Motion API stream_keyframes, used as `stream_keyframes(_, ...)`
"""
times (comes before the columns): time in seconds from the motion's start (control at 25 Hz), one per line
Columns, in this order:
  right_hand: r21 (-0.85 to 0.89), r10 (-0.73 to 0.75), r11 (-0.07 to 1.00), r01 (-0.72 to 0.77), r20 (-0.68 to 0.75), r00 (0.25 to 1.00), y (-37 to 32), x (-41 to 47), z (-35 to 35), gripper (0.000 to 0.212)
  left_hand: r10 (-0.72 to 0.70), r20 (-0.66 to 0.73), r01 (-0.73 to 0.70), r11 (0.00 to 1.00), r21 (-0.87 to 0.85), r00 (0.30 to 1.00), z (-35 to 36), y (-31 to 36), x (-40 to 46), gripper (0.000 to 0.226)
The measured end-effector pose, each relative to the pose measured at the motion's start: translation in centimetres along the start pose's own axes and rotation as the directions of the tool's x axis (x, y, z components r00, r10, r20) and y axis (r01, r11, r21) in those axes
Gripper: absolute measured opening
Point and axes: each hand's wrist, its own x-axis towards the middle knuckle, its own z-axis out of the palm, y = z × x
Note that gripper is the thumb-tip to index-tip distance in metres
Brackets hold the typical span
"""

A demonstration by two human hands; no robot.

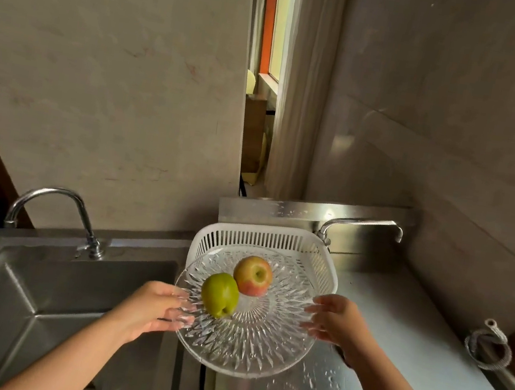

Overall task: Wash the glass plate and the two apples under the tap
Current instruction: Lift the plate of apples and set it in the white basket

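A round cut-glass plate (244, 343) is held level above the counter, just right of the sink. On it lie a green apple (220, 294) at the left and a red-yellow apple (252, 275) behind it, touching each other. My left hand (154, 308) grips the plate's left rim, fingers under the glass. My right hand (336, 320) is at the right rim with fingers spread against its edge. The curved tap (58, 201) stands over the steel sink (44, 293) to the left; no water runs from it.
A white slotted plastic basket (263, 239) sits right behind the plate. A second tap (362, 225) juts from the back wall at the right. A coiled hose end (489, 346) lies on the wet counter (410, 351) at the far right.
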Motion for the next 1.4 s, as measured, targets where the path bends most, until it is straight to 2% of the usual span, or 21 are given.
stream_keyframes(0.24, 0.037, 0.026, 0.999, -0.025, -0.046, 0.999, -2.3, 7.7, -0.5, 0.041, -0.011, -0.043, 0.011, 1.0, -0.016, 0.999, 1.4, 3.3, 6.7, 0.021)
stream_keyframes(0.56, 0.028, 0.107, 0.994, -0.105, -0.074, 0.992, -1.0, 16.0, -0.1, 0.034, -0.09, -0.082, 0.09, 0.996, -0.005, 0.993, 2.4, 3.3, 14.2, 0.02)
stream_keyframes(0.92, 0.032, 0.114, 0.993, -0.112, -0.052, 0.992, -0.6, 18.1, 0.3, 0.031, -0.173, -0.103, 0.173, 0.985, -0.013, 0.979, 2.8, 2.0, 17.1, 0.016)
stream_keyframes(1.4, 0.014, 0.112, 0.994, -0.112, -0.057, 0.992, -0.7, 18.9, 0.5, 0.036, -0.161, -0.093, 0.159, 0.987, -0.03, 0.983, 2.9, 2.4, 17.8, 0.02)
